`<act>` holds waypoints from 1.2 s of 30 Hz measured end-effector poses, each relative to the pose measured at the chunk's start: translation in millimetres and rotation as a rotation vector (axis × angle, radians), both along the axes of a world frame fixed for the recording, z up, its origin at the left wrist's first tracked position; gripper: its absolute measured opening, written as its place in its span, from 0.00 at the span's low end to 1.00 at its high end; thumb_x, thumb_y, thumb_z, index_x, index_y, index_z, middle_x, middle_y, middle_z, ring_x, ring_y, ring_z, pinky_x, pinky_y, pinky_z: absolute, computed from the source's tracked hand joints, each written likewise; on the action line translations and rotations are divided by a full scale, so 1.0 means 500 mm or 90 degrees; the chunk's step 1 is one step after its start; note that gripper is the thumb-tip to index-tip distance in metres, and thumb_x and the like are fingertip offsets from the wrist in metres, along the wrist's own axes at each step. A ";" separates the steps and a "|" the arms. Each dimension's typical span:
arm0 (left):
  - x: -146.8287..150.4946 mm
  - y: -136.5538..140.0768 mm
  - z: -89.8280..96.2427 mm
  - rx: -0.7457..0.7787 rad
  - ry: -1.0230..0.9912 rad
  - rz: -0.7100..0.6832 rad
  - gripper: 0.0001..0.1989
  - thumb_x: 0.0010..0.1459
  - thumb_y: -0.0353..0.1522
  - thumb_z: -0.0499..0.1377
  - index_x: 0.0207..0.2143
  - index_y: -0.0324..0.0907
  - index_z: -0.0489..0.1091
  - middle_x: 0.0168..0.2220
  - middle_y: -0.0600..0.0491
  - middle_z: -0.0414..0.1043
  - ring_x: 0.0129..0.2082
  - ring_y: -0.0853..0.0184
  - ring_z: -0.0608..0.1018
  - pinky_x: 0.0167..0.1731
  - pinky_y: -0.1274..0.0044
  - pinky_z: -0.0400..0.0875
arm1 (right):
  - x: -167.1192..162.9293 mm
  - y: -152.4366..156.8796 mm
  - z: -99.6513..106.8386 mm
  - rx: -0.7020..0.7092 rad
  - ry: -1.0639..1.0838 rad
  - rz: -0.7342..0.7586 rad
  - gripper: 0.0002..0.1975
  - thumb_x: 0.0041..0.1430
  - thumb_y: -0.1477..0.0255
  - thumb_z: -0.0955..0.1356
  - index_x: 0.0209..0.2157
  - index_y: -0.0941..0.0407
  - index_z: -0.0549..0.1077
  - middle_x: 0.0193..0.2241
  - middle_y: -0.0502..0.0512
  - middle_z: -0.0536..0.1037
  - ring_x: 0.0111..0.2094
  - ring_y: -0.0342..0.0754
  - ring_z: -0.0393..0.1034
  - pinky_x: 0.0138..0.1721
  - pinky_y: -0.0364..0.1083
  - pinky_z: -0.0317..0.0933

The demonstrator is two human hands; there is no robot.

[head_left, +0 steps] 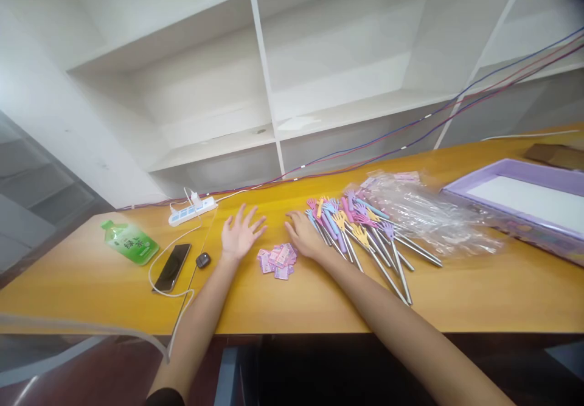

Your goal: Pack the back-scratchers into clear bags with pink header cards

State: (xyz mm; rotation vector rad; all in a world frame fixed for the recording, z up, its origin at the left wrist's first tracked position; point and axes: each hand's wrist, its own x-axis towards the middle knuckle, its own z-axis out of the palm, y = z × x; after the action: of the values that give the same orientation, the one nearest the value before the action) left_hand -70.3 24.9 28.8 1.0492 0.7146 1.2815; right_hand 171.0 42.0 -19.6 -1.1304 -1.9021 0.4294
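My left hand (241, 234) is turned palm up with its fingers spread, holding nothing. To its right on the table lies a small heap of pink and purple printed cards (278, 259). My right hand (305, 234), palm down with its fingers loosely stretched, rests between those cards and a pile of back scratchers (360, 220). The back scratchers have hand-shaped heads in pink, yellow, blue and purple, and metal rods pointing toward the table's front edge. Nothing shows in my right hand, though its underside is hidden.
Crumpled clear plastic bags (424, 211) lie behind the back scratchers, with a purple open box (524, 196) at far right. On the left are a green tea bottle (132, 243), a phone (173, 267), a black earbud case (203, 260) and a power strip (192, 211) with cables.
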 end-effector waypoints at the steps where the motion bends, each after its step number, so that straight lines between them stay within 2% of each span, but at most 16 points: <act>1: 0.013 -0.008 0.017 -0.014 -0.065 -0.042 0.33 0.67 0.53 0.46 0.70 0.54 0.57 0.73 0.46 0.54 0.60 0.51 0.75 0.55 0.59 0.73 | -0.003 -0.001 0.003 -0.033 0.074 0.018 0.22 0.73 0.62 0.59 0.58 0.59 0.70 0.57 0.67 0.72 0.59 0.56 0.67 0.63 0.58 0.59; 4: 0.060 -0.028 0.054 -0.027 -0.166 -0.104 0.31 0.68 0.53 0.44 0.70 0.57 0.57 0.74 0.47 0.51 0.53 0.57 0.79 0.38 0.73 0.78 | -0.009 -0.015 0.015 -0.211 0.356 0.166 0.26 0.72 0.53 0.58 0.61 0.54 0.67 0.58 0.65 0.71 0.49 0.52 0.75 0.51 0.56 0.71; 6: 0.093 -0.038 0.061 -0.024 -0.211 -0.125 0.31 0.68 0.54 0.44 0.70 0.60 0.56 0.75 0.47 0.49 0.48 0.59 0.81 0.27 0.79 0.75 | -0.012 -0.030 0.026 -0.340 0.523 0.317 0.28 0.70 0.48 0.59 0.61 0.51 0.66 0.57 0.63 0.72 0.43 0.50 0.77 0.42 0.54 0.74; 8: 0.117 -0.049 0.053 -0.036 -0.238 -0.140 0.32 0.67 0.55 0.44 0.70 0.62 0.56 0.75 0.48 0.49 0.45 0.58 0.82 0.20 0.81 0.71 | -0.015 -0.048 0.038 -0.414 0.614 0.446 0.30 0.67 0.46 0.62 0.58 0.53 0.69 0.54 0.62 0.75 0.40 0.50 0.77 0.38 0.53 0.75; 10: 0.126 -0.060 0.036 -0.067 -0.245 -0.136 0.33 0.65 0.58 0.44 0.69 0.61 0.59 0.74 0.46 0.51 0.39 0.60 0.84 0.16 0.82 0.68 | -0.018 -0.067 0.048 -0.438 0.630 0.514 0.27 0.66 0.48 0.66 0.53 0.55 0.73 0.52 0.62 0.76 0.40 0.49 0.76 0.38 0.50 0.75; 12: 0.119 -0.068 0.017 -0.104 -0.246 -0.111 0.35 0.63 0.60 0.45 0.66 0.59 0.65 0.73 0.44 0.56 0.27 0.68 0.83 0.11 0.82 0.65 | -0.024 -0.086 0.053 -0.438 0.590 0.553 0.24 0.63 0.55 0.72 0.52 0.55 0.73 0.55 0.61 0.74 0.42 0.47 0.75 0.40 0.48 0.75; 15: 0.096 -0.074 -0.003 -0.138 -0.249 -0.065 0.35 0.61 0.62 0.46 0.61 0.58 0.71 0.70 0.44 0.62 0.10 0.80 0.69 0.07 0.81 0.60 | -0.034 -0.111 0.051 -0.427 0.516 0.583 0.31 0.57 0.62 0.77 0.59 0.52 0.68 0.58 0.59 0.72 0.43 0.45 0.75 0.37 0.44 0.74; 18: 0.081 -0.073 -0.011 -0.148 -0.242 -0.043 0.34 0.62 0.61 0.46 0.61 0.58 0.71 0.68 0.44 0.65 0.07 0.83 0.64 0.08 0.81 0.63 | -0.042 -0.125 0.045 -0.452 0.464 0.561 0.38 0.56 0.61 0.78 0.64 0.50 0.62 0.51 0.57 0.75 0.36 0.43 0.75 0.24 0.38 0.67; 20: 0.083 -0.072 -0.015 -0.160 -0.232 -0.043 0.35 0.61 0.61 0.46 0.62 0.57 0.70 0.67 0.43 0.67 0.08 0.82 0.66 0.08 0.81 0.63 | -0.045 -0.129 0.044 -0.463 0.451 0.550 0.38 0.57 0.59 0.77 0.64 0.51 0.62 0.44 0.55 0.77 0.33 0.43 0.75 0.21 0.37 0.63; 22: 0.090 -0.070 -0.023 -0.191 -0.212 -0.060 0.36 0.60 0.62 0.47 0.61 0.56 0.70 0.65 0.42 0.69 0.09 0.80 0.68 0.06 0.81 0.61 | -0.047 -0.129 0.046 -0.449 0.454 0.544 0.36 0.57 0.58 0.77 0.63 0.53 0.65 0.41 0.54 0.78 0.35 0.44 0.75 0.26 0.38 0.67; 25: 0.104 -0.068 -0.047 -0.251 -0.173 -0.100 0.39 0.57 0.64 0.47 0.61 0.55 0.69 0.64 0.41 0.70 0.13 0.73 0.75 0.07 0.80 0.63 | -0.049 -0.132 0.050 -0.430 0.469 0.541 0.37 0.53 0.56 0.78 0.59 0.57 0.70 0.45 0.57 0.79 0.46 0.50 0.75 0.40 0.44 0.73; 27: 0.111 -0.065 -0.067 -0.279 -0.152 -0.128 0.41 0.56 0.65 0.47 0.62 0.54 0.68 0.62 0.39 0.71 0.15 0.70 0.77 0.08 0.79 0.65 | -0.051 -0.138 0.052 -0.460 0.485 0.586 0.36 0.53 0.57 0.79 0.59 0.57 0.71 0.50 0.60 0.79 0.54 0.53 0.74 0.50 0.48 0.72; 29: 0.116 -0.062 -0.088 -0.274 -0.137 -0.153 0.43 0.56 0.66 0.44 0.64 0.53 0.67 0.59 0.39 0.74 0.15 0.69 0.77 0.09 0.78 0.65 | -0.053 -0.147 0.053 -0.535 0.496 0.674 0.32 0.58 0.56 0.76 0.59 0.57 0.72 0.53 0.63 0.79 0.58 0.55 0.72 0.57 0.52 0.69; 31: 0.121 -0.061 -0.106 -0.256 -0.123 -0.168 0.45 0.58 0.65 0.40 0.67 0.50 0.63 0.55 0.38 0.77 0.16 0.66 0.78 0.10 0.77 0.66 | -0.056 -0.155 0.052 -0.618 0.505 0.738 0.31 0.62 0.56 0.74 0.61 0.58 0.71 0.53 0.66 0.80 0.59 0.56 0.73 0.59 0.55 0.67; 33: 0.124 -0.060 -0.118 -0.273 -0.106 -0.170 0.48 0.59 0.65 0.37 0.69 0.47 0.60 0.49 0.37 0.80 0.18 0.63 0.79 0.11 0.76 0.67 | -0.059 -0.159 0.050 -0.655 0.537 0.723 0.35 0.61 0.59 0.75 0.65 0.58 0.67 0.50 0.67 0.81 0.55 0.56 0.76 0.58 0.57 0.68; 36: 0.128 -0.061 -0.127 -0.334 -0.094 -0.182 0.49 0.56 0.66 0.38 0.62 0.42 0.68 0.33 0.40 0.82 0.13 0.62 0.75 0.09 0.76 0.62 | -0.063 -0.160 0.047 -0.654 0.577 0.674 0.44 0.57 0.63 0.78 0.70 0.57 0.58 0.45 0.66 0.84 0.48 0.56 0.81 0.55 0.59 0.71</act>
State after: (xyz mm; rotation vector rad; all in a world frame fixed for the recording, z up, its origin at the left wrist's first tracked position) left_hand -6.4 -5.6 -34.6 0.5943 0.7065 0.8480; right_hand 139.5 -37.7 3.8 -0.1710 -1.2123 2.2221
